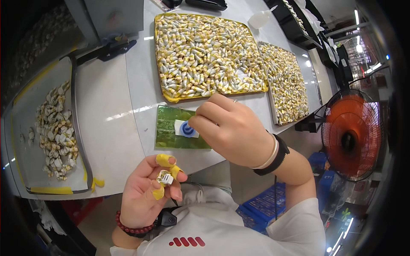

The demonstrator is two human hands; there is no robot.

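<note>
Yellow covers wrap several fingertips of my left hand (147,187), which is raised near the table's front edge. Its thumb and fingers grip a small white-and-yellow molded piece (165,177) with dark lines on it. My right hand (232,126) reaches over a green translucent slab (165,134) on the table. Those fingers are bent and pinched together at the right edge of a white patch (179,128) with a blue ring mark on it. Whatever they hold, if anything, is hidden behind the fingers.
A yellow-edged tray (173,99) full of small white-and-yellow pieces lies ahead, with a second full tray (273,106) to its right. Another tray (25,141) on the left bears a looser pile. A squeeze bottle (259,19) stands behind; an orange fan (352,136) is at right.
</note>
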